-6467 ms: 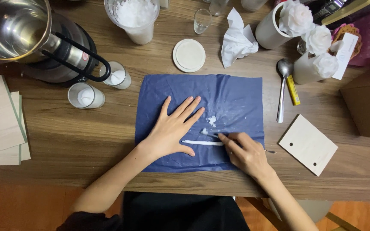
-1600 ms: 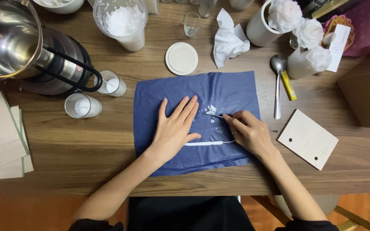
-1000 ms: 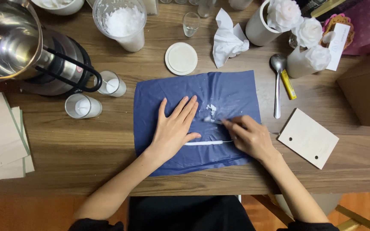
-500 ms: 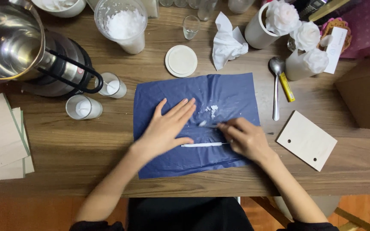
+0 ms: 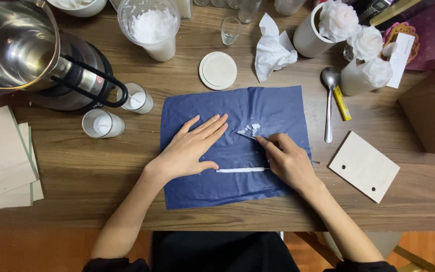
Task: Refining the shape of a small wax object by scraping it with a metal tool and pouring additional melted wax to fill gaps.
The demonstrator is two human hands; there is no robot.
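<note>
**Scraping white wax off a thin blue sheet**

Starting at the left of the counter (image 5: 66, 196), we see a stack of pale boards (image 5: 1, 161), a steel kettle (image 5: 21, 50) and two small glass cups (image 5: 103, 123) filled with something white.

Next comes our left hand (image 5: 190, 151), spread flat with the fingers fanned, palm pressing down on the blue sheet (image 5: 202, 189). The sheet lies in the middle of the counter, just in front of us. It looks thin, limp and a little crinkled, so we judge it light and prone to slide or bunch; a flat palm holds it better than a pinch would.

Between our hands a thin white stick (image 5: 241, 170) lies on the sheet, running left to right. It looks like wax: light, brittle, likely to snap if bent, so we would lift it near its middle or by both ends.

Our right hand (image 5: 288, 161) is closed in a pinch around a thin tool (image 5: 246, 135) whose tip points at a small heap of white crumbs (image 5: 251, 129). The crumbs look loose and flaky, better pushed together than picked up.

Further right lie a spoon (image 5: 328, 100), a yellow pen-like thing (image 5: 342, 103) and a pale board with two holes (image 5: 363, 166).
</note>
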